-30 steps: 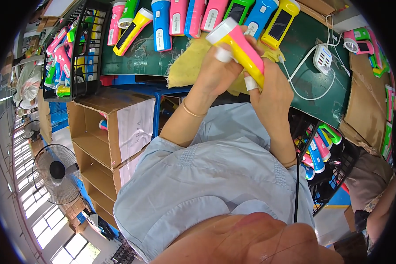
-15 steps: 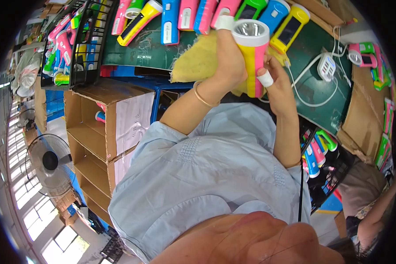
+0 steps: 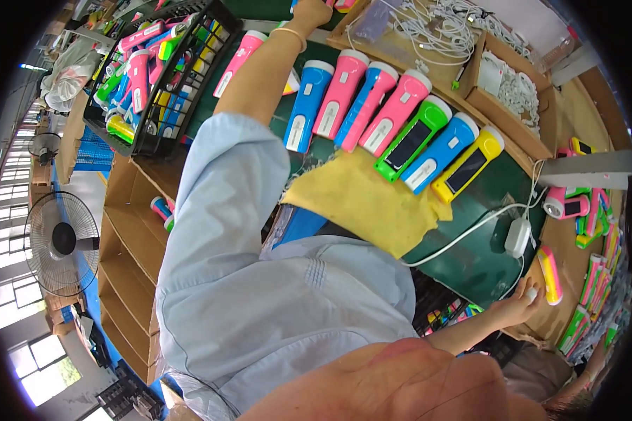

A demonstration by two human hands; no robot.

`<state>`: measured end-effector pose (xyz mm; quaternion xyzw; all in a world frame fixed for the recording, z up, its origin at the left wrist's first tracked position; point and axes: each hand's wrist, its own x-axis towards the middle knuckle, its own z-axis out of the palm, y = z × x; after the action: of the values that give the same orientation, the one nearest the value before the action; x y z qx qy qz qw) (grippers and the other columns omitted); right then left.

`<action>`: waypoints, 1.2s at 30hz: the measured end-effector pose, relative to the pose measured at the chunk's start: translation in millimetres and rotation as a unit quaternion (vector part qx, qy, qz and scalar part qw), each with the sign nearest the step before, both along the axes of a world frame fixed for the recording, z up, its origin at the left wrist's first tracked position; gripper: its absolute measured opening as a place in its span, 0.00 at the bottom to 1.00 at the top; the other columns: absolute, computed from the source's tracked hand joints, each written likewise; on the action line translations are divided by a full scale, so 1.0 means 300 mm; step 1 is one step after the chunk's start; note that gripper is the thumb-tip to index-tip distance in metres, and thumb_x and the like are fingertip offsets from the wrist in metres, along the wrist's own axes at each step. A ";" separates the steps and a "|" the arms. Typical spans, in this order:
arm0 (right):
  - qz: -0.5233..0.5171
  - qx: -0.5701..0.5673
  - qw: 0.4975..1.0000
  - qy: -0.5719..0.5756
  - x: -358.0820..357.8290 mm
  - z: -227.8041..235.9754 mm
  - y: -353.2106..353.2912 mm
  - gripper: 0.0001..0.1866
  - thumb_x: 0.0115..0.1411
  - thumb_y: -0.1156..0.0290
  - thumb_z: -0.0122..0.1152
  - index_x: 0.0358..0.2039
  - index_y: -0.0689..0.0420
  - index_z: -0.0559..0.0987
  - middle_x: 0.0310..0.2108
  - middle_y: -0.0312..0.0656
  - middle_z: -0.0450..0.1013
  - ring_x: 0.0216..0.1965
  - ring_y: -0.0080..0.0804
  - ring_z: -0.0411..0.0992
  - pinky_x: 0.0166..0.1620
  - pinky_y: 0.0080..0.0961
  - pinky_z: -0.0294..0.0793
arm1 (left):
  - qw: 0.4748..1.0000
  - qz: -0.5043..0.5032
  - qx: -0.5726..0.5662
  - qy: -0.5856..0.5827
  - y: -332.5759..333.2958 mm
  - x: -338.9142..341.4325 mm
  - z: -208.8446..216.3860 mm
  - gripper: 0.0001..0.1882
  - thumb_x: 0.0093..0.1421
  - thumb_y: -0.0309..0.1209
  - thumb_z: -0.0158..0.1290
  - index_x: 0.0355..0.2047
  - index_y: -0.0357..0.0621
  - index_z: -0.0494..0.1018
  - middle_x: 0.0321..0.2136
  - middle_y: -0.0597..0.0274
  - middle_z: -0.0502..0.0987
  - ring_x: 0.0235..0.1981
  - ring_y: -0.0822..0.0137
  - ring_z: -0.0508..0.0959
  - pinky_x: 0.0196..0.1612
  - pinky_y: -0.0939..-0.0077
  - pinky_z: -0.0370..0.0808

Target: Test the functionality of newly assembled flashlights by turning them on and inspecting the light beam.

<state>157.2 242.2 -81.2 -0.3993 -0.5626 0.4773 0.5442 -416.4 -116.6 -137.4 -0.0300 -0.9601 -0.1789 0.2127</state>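
Note:
My left arm stretches to the far side of the green table, and my left hand point(image 3: 312, 15) is at the top edge of the picture beside pink and blue torches; its fingers are mostly cut off. On the right, my right hand point(image 3: 516, 306) has its fingers apart, white tape on one digit. Just beyond its fingertips is a yellow and pink torch point(image 3: 551, 276), with a small gap between them. A row of torches, among them a blue one point(image 3: 309, 105), a green one point(image 3: 413, 139) and a yellow one point(image 3: 468, 165), lies behind a yellow cloth point(image 3: 372, 200).
A black crate point(image 3: 151, 137) full of torches stands at the left, above a cardboard shelf point(image 3: 130, 259). White cables point(image 3: 435, 35) and a cardboard box point(image 3: 510, 137) line the back. A white charger point(image 3: 517, 237) with a cord lies at the right, near piled torches point(image 3: 590, 295).
The yellow and pink torch, held in both hands before, is now at the far right, out of my right hand. My left hand has moved away to the far side; the view has shifted.

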 end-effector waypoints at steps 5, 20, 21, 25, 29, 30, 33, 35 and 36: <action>0.229 0.125 0.962 -0.076 -0.145 0.082 -0.294 0.06 0.60 0.76 0.47 0.36 0.65 0.70 0.28 0.44 0.70 0.26 0.25 0.69 0.30 0.18 0.70 | 0.923 -0.093 -0.371 -0.051 -0.220 -0.169 -0.015 0.20 0.56 0.45 0.46 0.30 0.40 0.77 0.27 0.48 0.78 0.31 0.54 0.79 0.33 0.58 0.74; 0.375 0.296 0.878 0.013 -0.160 0.003 -0.516 0.17 0.57 0.62 0.52 0.39 0.65 0.71 0.35 0.46 0.71 0.32 0.35 0.70 0.33 0.23 0.71 | 0.496 -0.511 0.578 -0.398 0.148 1.537 0.205 0.19 0.63 0.42 0.42 0.47 0.40 0.59 0.37 0.56 0.71 0.36 0.67 0.74 0.37 0.73 0.73; 0.382 0.211 0.896 -0.084 -0.192 0.049 -0.544 0.12 0.57 0.67 0.53 0.36 0.63 0.71 0.32 0.42 0.71 0.29 0.28 0.69 0.30 0.19 0.69 | 0.539 -0.493 0.576 -0.367 0.145 1.535 0.181 0.20 0.62 0.41 0.45 0.48 0.39 0.59 0.39 0.57 0.70 0.39 0.68 0.73 0.40 0.74 0.72; 0.569 0.062 0.808 -0.135 -0.081 0.016 -0.610 0.18 0.53 0.65 0.60 0.39 0.63 0.68 0.30 0.48 0.72 0.29 0.39 0.73 0.34 0.29 0.70 | 0.501 -0.439 0.607 -0.433 0.187 1.505 0.180 0.30 0.57 0.43 0.50 0.54 0.37 0.58 0.45 0.55 0.70 0.48 0.65 0.69 0.49 0.70 0.68; 0.624 0.242 0.674 -0.313 0.027 0.063 -0.510 0.15 0.52 0.63 0.58 0.32 0.63 0.73 0.30 0.47 0.71 0.31 0.46 0.71 0.34 0.35 0.70 | 0.379 -0.264 0.735 -0.496 0.241 1.572 0.215 0.15 0.57 0.36 0.49 0.40 0.40 0.63 0.27 0.61 0.70 0.24 0.67 0.74 0.29 0.72 0.74; 0.628 0.268 0.648 -0.337 0.061 0.063 -0.475 0.15 0.51 0.63 0.59 0.33 0.63 0.73 0.33 0.46 0.71 0.33 0.45 0.70 0.35 0.34 0.70 | 0.380 -0.274 0.734 -0.492 0.249 1.556 0.214 0.15 0.57 0.36 0.49 0.40 0.40 0.63 0.27 0.61 0.70 0.24 0.67 0.74 0.29 0.72 0.74; 0.629 0.314 0.569 -0.426 0.145 0.035 -0.404 0.13 0.50 0.67 0.56 0.34 0.62 0.74 0.40 0.47 0.70 0.42 0.40 0.69 0.41 0.29 0.70 | 0.360 -0.320 0.685 -0.547 0.258 1.520 0.217 0.16 0.54 0.32 0.52 0.42 0.40 0.63 0.26 0.60 0.70 0.22 0.67 0.74 0.26 0.73 0.74; 0.486 0.505 0.445 -0.557 0.190 -0.079 -0.386 0.18 0.51 0.71 0.50 0.42 0.64 0.71 0.47 0.49 0.67 0.50 0.42 0.64 0.54 0.31 0.61 | 0.330 -0.326 0.689 -0.557 0.288 1.505 0.267 0.17 0.54 0.32 0.52 0.42 0.41 0.63 0.26 0.60 0.70 0.22 0.67 0.74 0.26 0.73 0.73; 0.482 0.508 0.447 -0.557 0.195 -0.114 -0.391 0.18 0.51 0.71 0.50 0.42 0.64 0.71 0.47 0.49 0.67 0.50 0.42 0.64 0.54 0.31 0.61 | 0.305 -0.324 0.693 -0.567 0.299 1.495 0.281 0.17 0.54 0.33 0.52 0.42 0.41 0.63 0.26 0.60 0.70 0.21 0.67 0.74 0.25 0.73 0.73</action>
<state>215.8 125.0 -115.4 0.1029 -0.9893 -0.0330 -0.0977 32.1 -26.8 -53.2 -0.0716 -0.2796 -0.8059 -0.5170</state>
